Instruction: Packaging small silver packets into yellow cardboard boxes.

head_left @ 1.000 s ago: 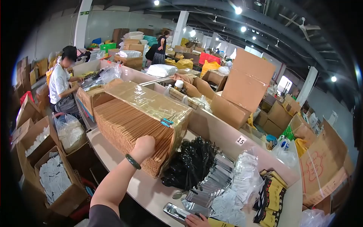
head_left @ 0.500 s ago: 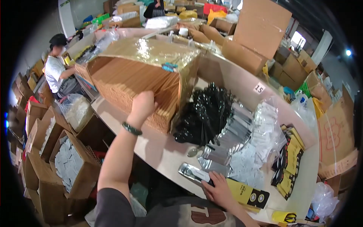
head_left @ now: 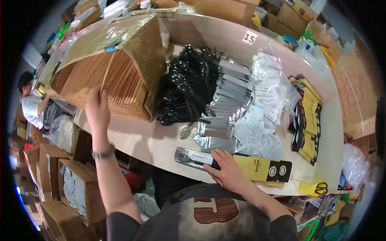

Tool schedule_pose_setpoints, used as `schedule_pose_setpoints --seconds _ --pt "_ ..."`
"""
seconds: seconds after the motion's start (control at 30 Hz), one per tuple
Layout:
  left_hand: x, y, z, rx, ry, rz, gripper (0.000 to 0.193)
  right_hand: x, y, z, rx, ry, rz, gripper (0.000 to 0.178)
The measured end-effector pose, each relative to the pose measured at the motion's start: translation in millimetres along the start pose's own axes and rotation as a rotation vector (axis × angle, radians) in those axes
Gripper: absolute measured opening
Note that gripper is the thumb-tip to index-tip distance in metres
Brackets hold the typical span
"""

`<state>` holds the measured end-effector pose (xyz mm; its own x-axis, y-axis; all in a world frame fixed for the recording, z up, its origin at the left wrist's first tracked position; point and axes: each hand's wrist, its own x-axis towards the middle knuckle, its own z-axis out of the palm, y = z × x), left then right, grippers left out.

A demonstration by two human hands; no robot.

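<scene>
The right hand (head_left: 227, 170) is nearest the body, palm down, its fingers slightly bent over a clear case (head_left: 189, 156); whether they grip it or only rest on it, I cannot tell. A yellow sleeve (head_left: 253, 168) with a black end reaches out to the right of these fingers.

Just beyond them on the worktop (head_left: 134, 138), silver pouches (head_left: 219, 128) overlap in a long row, with a loose spoon (head_left: 185, 132) to the left and white packets (head_left: 257, 128) to the right. Farther right of the same fingers, black-and-yellow sleeves (head_left: 309, 116) lie in a stack.

Out to the left, the left hand (head_left: 98, 110) has its thumb and fingers closed in a pinch on a thin brown strip (head_left: 107, 72), which rises at a slant from them. Just beyond those fingers stands an open carton (head_left: 149, 52), packed with similar strips. To its right, black utensils (head_left: 189, 82) are heaped.

Well past the left fingers, at the far left, is a person in a white top (head_left: 32, 110).
</scene>
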<state>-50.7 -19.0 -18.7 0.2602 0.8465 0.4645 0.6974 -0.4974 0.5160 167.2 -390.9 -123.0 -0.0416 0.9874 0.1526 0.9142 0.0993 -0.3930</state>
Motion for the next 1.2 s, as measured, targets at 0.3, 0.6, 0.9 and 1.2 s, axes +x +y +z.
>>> schedule_pose_setpoints --seconds 0.3,0.6,0.9,1.2 --pt "-175 -12 28 -0.873 -0.822 -0.346 0.010 -5 -1 8 0.019 0.012 0.034 0.045" --pt "-167 24 55 -0.394 -1.042 -0.170 0.021 -3 -1 10 -0.060 0.000 0.018 0.047" --pt "-224 88 85 -0.110 -0.502 0.085 0.046 2 -5 0 0.049 0.086 0.148 0.044" --pt "-246 103 93 -1.045 -0.972 -0.321 0.057 10 0 38 0.107 0.327 0.089 0.015"
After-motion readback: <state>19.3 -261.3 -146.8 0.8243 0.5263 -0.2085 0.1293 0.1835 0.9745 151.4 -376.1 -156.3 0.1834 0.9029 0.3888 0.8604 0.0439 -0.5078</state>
